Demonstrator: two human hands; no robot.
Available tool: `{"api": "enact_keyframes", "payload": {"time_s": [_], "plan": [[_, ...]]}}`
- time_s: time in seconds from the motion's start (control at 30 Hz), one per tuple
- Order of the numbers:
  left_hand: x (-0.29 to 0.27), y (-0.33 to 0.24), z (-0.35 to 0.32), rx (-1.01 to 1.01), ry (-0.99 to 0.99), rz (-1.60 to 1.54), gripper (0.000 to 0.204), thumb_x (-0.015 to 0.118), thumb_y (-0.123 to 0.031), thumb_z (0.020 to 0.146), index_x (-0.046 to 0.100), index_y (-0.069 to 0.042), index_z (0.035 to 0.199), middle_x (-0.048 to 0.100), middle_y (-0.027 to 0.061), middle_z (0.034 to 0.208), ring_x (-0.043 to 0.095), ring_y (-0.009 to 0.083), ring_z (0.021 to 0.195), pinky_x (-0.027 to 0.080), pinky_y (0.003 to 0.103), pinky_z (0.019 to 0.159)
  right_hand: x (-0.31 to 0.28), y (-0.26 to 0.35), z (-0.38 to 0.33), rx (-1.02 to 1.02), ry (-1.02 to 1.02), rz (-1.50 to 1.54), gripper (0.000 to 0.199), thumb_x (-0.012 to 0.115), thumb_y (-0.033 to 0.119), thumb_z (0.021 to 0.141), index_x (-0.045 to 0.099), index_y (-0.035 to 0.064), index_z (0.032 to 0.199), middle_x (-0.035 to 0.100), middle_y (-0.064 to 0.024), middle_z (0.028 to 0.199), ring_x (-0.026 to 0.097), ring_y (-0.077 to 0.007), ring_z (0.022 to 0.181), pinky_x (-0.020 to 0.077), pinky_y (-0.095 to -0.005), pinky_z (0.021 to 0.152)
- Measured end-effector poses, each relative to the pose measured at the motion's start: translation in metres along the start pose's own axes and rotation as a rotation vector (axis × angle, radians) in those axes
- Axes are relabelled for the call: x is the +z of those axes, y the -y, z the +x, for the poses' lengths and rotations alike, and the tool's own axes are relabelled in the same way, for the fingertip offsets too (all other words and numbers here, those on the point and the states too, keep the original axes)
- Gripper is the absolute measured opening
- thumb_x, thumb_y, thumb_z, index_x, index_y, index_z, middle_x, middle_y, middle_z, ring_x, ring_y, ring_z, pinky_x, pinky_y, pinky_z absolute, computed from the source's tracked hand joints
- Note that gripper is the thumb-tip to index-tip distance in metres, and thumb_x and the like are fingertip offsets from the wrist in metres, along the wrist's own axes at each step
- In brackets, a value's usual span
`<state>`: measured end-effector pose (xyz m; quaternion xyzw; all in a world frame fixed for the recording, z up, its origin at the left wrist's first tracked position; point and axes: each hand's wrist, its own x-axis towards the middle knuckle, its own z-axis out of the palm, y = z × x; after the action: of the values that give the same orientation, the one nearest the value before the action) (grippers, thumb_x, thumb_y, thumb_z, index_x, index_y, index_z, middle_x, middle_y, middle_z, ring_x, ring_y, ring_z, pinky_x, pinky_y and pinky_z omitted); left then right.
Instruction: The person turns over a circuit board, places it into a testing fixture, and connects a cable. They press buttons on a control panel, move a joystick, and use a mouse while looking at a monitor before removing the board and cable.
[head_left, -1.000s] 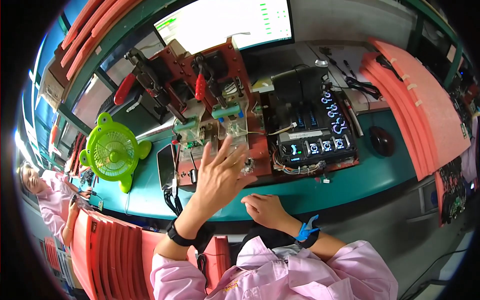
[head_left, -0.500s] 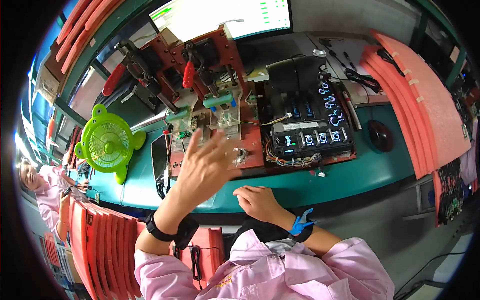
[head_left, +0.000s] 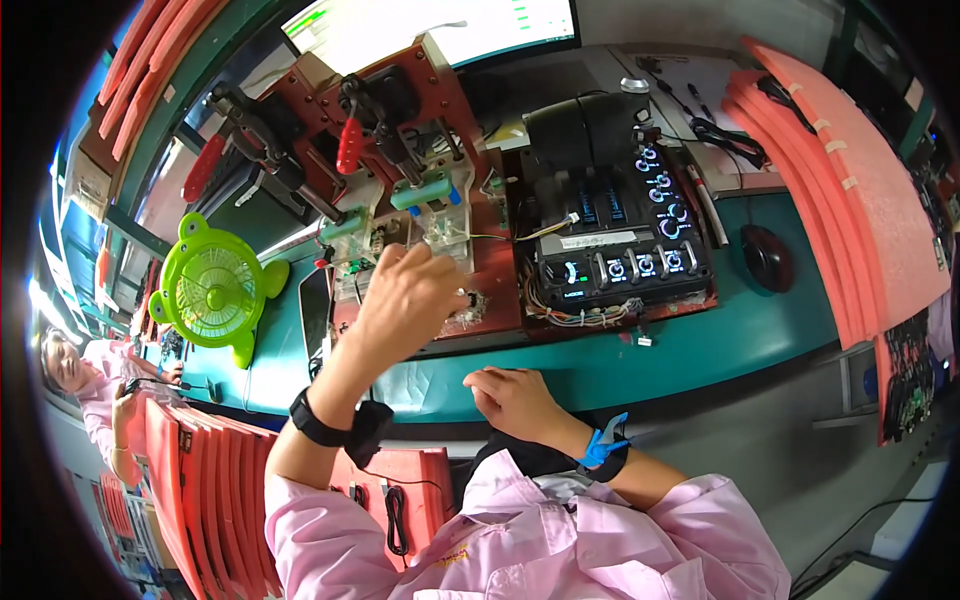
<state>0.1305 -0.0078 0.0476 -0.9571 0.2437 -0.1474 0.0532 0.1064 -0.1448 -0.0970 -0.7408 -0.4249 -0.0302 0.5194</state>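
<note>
One green fan stands left of a red clamp fixture, over whose front the left hand bends, the right hand near the table edge, both hands' fingers curled, any hold hidden.

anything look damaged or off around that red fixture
Yes: a rough, whitish patch marks the toggle-clamp fixture's red base, just right of the left hand; wear or residue, I can't tell. A small white connector also sits unplugged in front of the black control box.
</note>
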Motion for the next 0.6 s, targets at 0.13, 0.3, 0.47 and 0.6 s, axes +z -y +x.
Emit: {"api": "enact_keyframes", "payload": {"time_s": [0.13, 0.3, 0.47, 0.6], "plan": [[-0.006, 0.007, 0.005, 0.008, 0.121, -0.062, 0.011, 0.06, -0.016, 0.069, 0.059, -0.009, 0.077, 0.049, 0.0023, 0.073, 0.048, 0.0205, 0.077, 0.036, 0.033, 0.072, 0.001, 0.005, 0.003, 0.036, 0.054, -0.029, 0.007, 0.05, 0.011, 0.077, 0.053, 0.0085, 0.083, 0.058, -0.0086, 0.069, 0.057, -0.0298, 0.061, 0.0438, -0.0404, 0.053], [-0.006, 0.004, 0.011, 0.098, 0.164, 0.101, 0.012, 0.059, -0.019, 0.069, 0.059, -0.01, 0.077, 0.051, 0.0016, 0.074, 0.049, 0.0203, 0.078, 0.036, 0.033, 0.072, 0.0, 0.005, -0.001, -0.011, 0.01, 0.055, 0.007, 0.049, 0.011, 0.077, 0.053, 0.0071, 0.081, 0.058, -0.0096, 0.07, 0.058, -0.0305, 0.064, 0.0446, -0.0415, 0.055], [-0.006, -0.007, 0.019, 0.169, 0.304, 0.22, 0.014, 0.058, -0.018, 0.068, 0.058, -0.01, 0.08, 0.053, 0.0013, 0.079, 0.049, 0.0204, 0.081, 0.036, 0.035, 0.074, 0.002, 0.0, -0.001, 0.028, 0.079, -0.049, 0.008, 0.051, 0.009, 0.076, 0.054, 0.0085, 0.082, 0.06, -0.0075, 0.075, 0.058, -0.0278, 0.066, 0.0456, -0.038, 0.056], [-0.021, 0.01, 0.019, 0.138, 0.355, 0.101, 0.017, 0.058, -0.016, 0.067, 0.057, -0.01, 0.083, 0.053, 0.0017, 0.083, 0.05, 0.0207, 0.08, 0.036, 0.035, 0.073, -0.001, 0.004, -0.009, -0.004, 0.035, 0.005, 0.007, 0.051, 0.01, 0.075, 0.055, 0.0079, 0.081, 0.06, -0.008, 0.075, 0.058, -0.0275, 0.065, 0.0459, -0.0375, 0.058]]}}
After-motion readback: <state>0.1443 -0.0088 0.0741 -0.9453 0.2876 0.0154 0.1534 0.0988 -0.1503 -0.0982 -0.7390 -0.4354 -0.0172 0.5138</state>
